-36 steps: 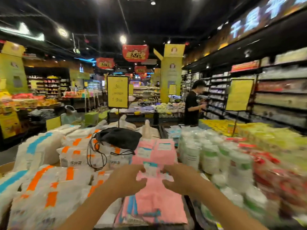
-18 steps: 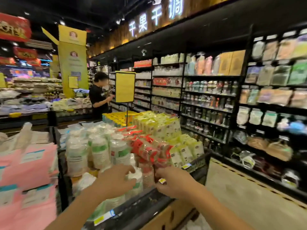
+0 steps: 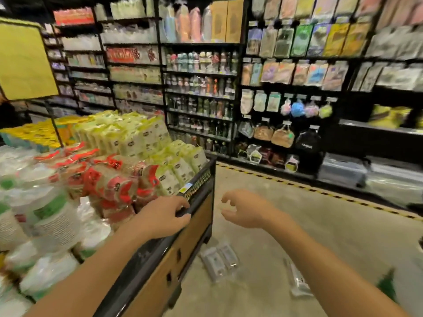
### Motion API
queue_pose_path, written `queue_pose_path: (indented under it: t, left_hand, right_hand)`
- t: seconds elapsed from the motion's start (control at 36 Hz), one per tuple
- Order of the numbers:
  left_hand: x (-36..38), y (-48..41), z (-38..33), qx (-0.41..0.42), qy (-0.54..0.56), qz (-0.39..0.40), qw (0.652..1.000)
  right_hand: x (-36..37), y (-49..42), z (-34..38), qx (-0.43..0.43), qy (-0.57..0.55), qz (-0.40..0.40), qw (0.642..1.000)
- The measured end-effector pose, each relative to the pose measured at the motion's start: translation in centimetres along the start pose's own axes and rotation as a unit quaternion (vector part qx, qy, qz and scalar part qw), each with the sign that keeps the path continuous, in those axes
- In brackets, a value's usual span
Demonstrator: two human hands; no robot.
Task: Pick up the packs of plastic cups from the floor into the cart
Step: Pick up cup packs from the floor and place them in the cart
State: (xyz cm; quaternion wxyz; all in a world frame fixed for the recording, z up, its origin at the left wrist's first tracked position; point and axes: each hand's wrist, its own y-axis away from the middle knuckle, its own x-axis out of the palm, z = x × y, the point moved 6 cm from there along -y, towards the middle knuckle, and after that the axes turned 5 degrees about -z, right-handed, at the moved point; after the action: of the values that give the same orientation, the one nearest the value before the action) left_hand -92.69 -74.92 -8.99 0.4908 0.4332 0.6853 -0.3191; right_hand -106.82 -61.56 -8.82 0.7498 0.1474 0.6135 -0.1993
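Note:
Clear packs of plastic cups lie on the floor: a pair side by side near the stand's corner, and another pack to the right, partly behind my right forearm. My left hand hangs over the black rim of the display stand, fingers loosely curled, holding nothing. My right hand floats in the air over the aisle floor, fingers loosely curled and empty. Both hands are well above the packs. No cart is in view.
The stand holds stacked packs of cups: white and green at the left, red in the middle, yellow-green behind. Black shelving full of goods lines the far side of the aisle, behind a yellow-black floor line. A green thing shows at lower right.
The view has swung right, from the pink packs across the stand to the aisle and floor. Both hands have left the goods; the packs on the floor have come into view.

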Motion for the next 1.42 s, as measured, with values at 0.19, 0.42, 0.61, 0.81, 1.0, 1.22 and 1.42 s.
queue_pose_path:
  t: [0.19,0.42,0.61,0.81,1.0,1.22,1.42]
  left_hand:
    - [1.0,-8.0,-0.1,0.064,0.007,0.012,0.998]
    - [4.0,-15.8,-1.7,0.105,0.039,0.046,0.993]
    - [7.2,-23.6,-3.5,0.097,0.038,0.039,0.994]
    - [10.9,-30.8,-4.8,0.017,0.063,0.013,0.998]
    - [14.0,-36.6,-4.0,-0.05,0.069,-0.008,0.996]
    - [17.2,-44.1,0.1,-0.072,-0.042,-0.017,0.996]
    - [21.2,-51.1,4.5,-0.097,-0.082,-0.018,0.992]
  right_hand:
    - [0.0,-2.9,-4.0,0.098,-0.031,-0.007,0.995]
    - [0.8,-5.8,-9.9,0.162,-0.027,-0.005,0.986]
    - [1.8,-10.0,-17.7,0.164,-0.035,0.002,0.986]
    - [3.3,-15.6,-25.8,0.134,-0.032,0.03,0.99]
    - [5.5,-22.8,-31.6,0.081,0.012,0.069,0.994]
    - [9.2,-32.7,-35.4,0.032,0.068,0.106,0.992]
    - [13.4,-41.2,-39.2,0.029,0.071,0.106,0.991]
